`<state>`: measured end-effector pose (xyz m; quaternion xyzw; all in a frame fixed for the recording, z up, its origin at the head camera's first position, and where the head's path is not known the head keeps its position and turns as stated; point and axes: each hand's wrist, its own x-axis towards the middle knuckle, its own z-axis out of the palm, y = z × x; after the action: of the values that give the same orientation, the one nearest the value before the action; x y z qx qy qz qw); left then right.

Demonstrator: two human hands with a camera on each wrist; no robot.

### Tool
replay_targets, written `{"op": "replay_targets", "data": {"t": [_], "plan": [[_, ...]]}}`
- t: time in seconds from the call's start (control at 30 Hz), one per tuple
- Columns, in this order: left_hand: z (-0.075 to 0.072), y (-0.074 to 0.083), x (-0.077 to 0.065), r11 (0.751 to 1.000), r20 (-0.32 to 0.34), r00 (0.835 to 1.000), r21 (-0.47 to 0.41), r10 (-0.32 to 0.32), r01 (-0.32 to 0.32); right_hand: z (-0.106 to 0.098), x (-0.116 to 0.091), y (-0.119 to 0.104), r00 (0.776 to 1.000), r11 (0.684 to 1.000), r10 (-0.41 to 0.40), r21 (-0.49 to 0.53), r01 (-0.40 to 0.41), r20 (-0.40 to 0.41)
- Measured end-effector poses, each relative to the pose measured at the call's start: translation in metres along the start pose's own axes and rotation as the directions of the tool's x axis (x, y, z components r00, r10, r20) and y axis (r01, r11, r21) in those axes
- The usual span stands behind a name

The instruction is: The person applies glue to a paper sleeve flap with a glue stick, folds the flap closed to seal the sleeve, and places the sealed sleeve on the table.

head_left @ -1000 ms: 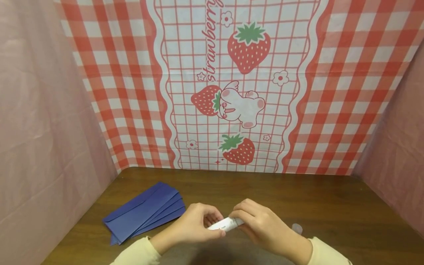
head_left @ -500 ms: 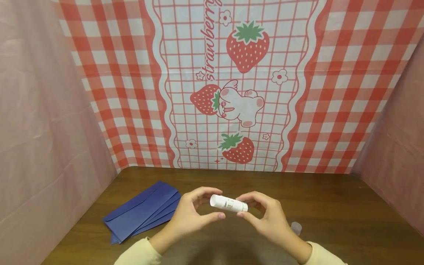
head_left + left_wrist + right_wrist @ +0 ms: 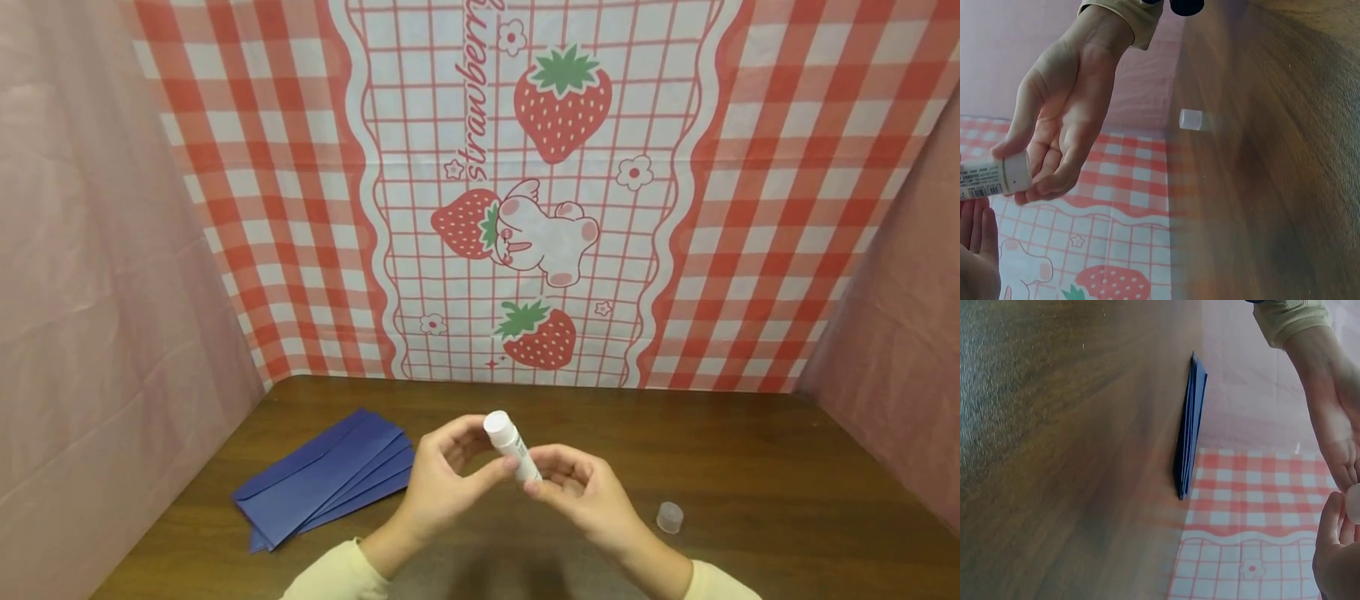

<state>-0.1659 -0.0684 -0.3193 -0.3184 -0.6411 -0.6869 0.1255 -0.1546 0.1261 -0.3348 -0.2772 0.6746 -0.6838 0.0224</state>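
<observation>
A white glue stick (image 3: 512,446) is held up between the two hands, tilted, its uncapped white end pointing up and to the left. The left hand (image 3: 444,475) pinches its upper part between thumb and fingers. At its lower end, the right hand (image 3: 588,492) pinches the base, which shows clearly in the left wrist view beside the right hand's thumb and fingers (image 3: 1054,181). Only the round end of the glue stick (image 3: 1354,503) appears at the right edge of the right wrist view. Its clear cap (image 3: 670,517) stands on the table, right of the right hand.
Several dark blue envelopes (image 3: 326,479) lie fanned out on the left of the brown wooden table (image 3: 720,450). A red checked cloth with strawberries (image 3: 562,108) hangs behind the table. Pink curtains (image 3: 900,317) hang at both sides.
The glue stick has been raised and turned from nearly level to tilted, its open end now up. The left hand, apart from it half a second ago, now pinches its upper part.
</observation>
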Motion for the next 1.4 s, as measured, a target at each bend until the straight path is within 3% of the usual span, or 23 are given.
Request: {"op": "replay_targets", "data": {"t": [0.23,0.33,0.43,0.57,0.7,0.83,0.9,1.0,1.1,1.2,1.4], "plan": [[0.002,0.001,-0.001,1.0,-0.038,0.999,-0.023,-0.021,0.02,-0.001,0.0,-0.006,0.993,0.998,0.068,-0.015,-0.067,0.097],[-0.001,0.002,0.0,1.0,-0.03,0.999,-0.024,-0.015,0.014,-0.007,0.001,-0.011,0.992,0.993,0.045,-0.118,-0.031,0.12],[-0.005,0.002,0.0,1.0,-0.019,1.0,-0.018,-0.006,0.005,-0.018,0.003,-0.015,0.995,0.963,-0.019,-0.266,0.045,0.101],[-0.011,0.002,-0.002,1.0,-0.02,1.0,0.006,-0.021,0.021,-0.042,0.005,-0.018,0.99,0.861,-0.144,-0.493,0.126,0.002],[-0.017,0.001,-0.006,0.998,-0.034,0.998,0.045,-0.052,0.053,-0.071,0.005,-0.02,0.97,0.713,-0.205,-0.699,0.058,-0.128],[-0.022,-0.001,-0.009,0.993,-0.039,0.996,0.091,-0.076,0.079,-0.1,-0.001,-0.017,0.974,0.56,-0.141,-0.826,-0.069,-0.177],[-0.024,-0.002,-0.01,0.99,-0.038,0.996,0.11,-0.08,0.083,-0.113,-0.007,-0.012,0.987,0.495,-0.08,-0.865,-0.081,-0.138],[-0.026,-0.003,-0.011,0.989,-0.028,0.996,0.124,-0.082,0.085,-0.129,-0.017,-0.002,0.999,0.415,0.017,-0.909,-0.032,-0.028],[-0.028,-0.003,-0.012,0.988,-0.009,0.997,0.135,-0.078,0.079,-0.141,-0.027,0.009,0.991,0.38,0.116,-0.925,0.024,0.074],[-0.03,-0.004,-0.012,0.987,0.007,0.998,0.147,-0.069,0.067,-0.148,-0.033,0.017,0.976,0.365,0.184,-0.93,0.043,0.118],[-0.031,-0.006,-0.013,0.984,0.012,0.997,0.164,-0.07,0.067,-0.151,-0.038,0.026,0.976,0.352,0.163,-0.933,0.082,0.147]]}}
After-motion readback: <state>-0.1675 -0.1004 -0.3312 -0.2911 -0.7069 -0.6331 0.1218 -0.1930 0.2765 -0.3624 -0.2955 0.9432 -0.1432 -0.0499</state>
